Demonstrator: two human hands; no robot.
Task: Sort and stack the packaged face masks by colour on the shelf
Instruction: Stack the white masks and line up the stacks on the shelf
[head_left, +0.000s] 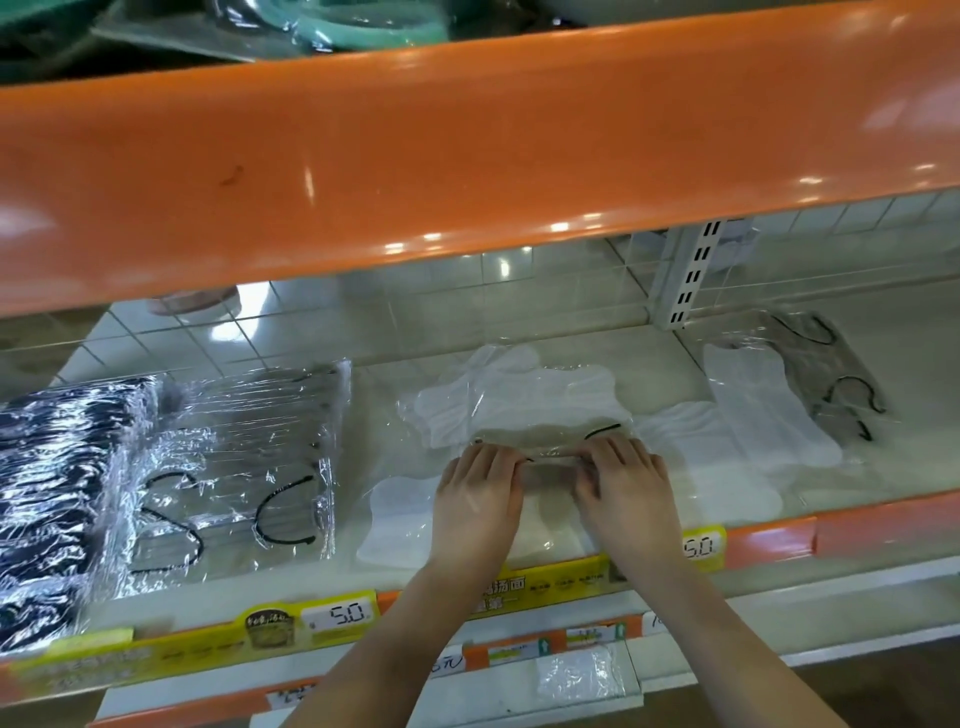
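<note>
Both hands on the shelf (519, 358), side by side, palms down. Left hand (480, 501) and right hand (623, 491) each pinching the far edge of one clear-wrapped white mask pack (550, 519), fingers curled over that edge, pack lying flat under the palms. Just beyond the fingertips: a loose heap of white mask packs (514, 400), touching the held pack. Left of the left hand, near the wrist: another white pack (395, 519) lying flat. Further left, well apart from the grip: a stack of grey packs with black ear loops (234, 467), then a stack of dark packs (57, 499) at the shelf's far left. Right of the right hand: more white packs (763, 410), overlapping. Below both wrists: yellow price strip (337, 618) marked 5.0.
</note>
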